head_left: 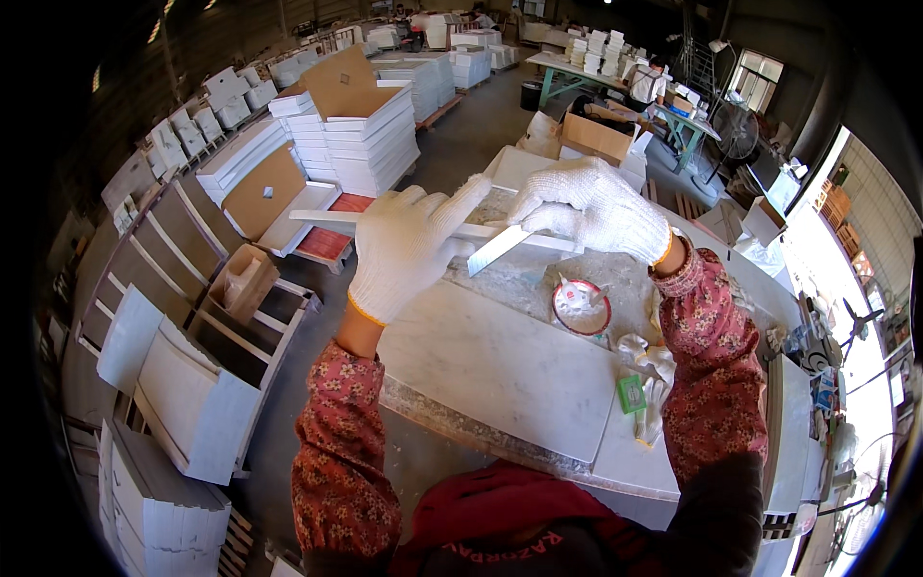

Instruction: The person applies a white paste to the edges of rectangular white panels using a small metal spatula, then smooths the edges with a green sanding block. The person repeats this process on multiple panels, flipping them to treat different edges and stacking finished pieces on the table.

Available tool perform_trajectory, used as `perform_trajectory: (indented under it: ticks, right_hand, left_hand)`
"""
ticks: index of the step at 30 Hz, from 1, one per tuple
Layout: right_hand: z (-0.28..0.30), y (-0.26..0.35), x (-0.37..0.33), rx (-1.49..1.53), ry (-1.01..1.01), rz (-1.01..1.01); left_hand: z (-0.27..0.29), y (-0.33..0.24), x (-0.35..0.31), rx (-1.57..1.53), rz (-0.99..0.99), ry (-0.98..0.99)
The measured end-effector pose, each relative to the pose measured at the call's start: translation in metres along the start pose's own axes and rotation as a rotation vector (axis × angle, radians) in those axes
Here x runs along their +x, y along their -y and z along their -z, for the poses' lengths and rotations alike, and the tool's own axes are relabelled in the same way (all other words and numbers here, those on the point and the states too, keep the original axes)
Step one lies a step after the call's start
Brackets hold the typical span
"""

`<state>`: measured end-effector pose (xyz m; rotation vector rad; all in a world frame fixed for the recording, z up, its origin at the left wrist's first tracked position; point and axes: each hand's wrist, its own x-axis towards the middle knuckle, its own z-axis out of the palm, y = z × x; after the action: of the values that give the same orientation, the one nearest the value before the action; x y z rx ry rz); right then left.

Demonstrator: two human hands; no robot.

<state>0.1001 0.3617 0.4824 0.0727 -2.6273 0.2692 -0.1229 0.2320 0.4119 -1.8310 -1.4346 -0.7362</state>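
Observation:
White knitted gloves cover both my hands. My left hand (409,248) is closed around a long, narrow white strip (325,219), which sticks out past the hand on both sides above the worktable. In my right hand (598,207) is a flat, pale blade (497,251), likely a putty knife or scraper; its handle is hidden by the fingers. The blade slants down to the left, close to the strip; contact is hard to judge. Below the right hand, a red-rimmed bowl (582,306) holds white paste.
A smooth white panel (500,370) lies on the near worktable. To its right are a green box (631,393) and loose white gloves (653,409). Stacked white panels (370,154) stand at far left, near an open cardboard box (594,137). A person (645,85) works in the background.

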Motion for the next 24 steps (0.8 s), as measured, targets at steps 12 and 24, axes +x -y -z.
perform_trajectory:
  ticks: [12,24]
  right_hand:
    - [0.008,-0.071,-0.195,0.310,-0.270,-0.957]
    - [-0.305,-0.182,-0.325,-0.459,-0.059,-1.451]
  left_hand:
    - [0.005,-0.011,-0.006,-0.012,0.021,0.024]
    - [0.013,-0.035,-0.056,0.142,-0.006,0.114]
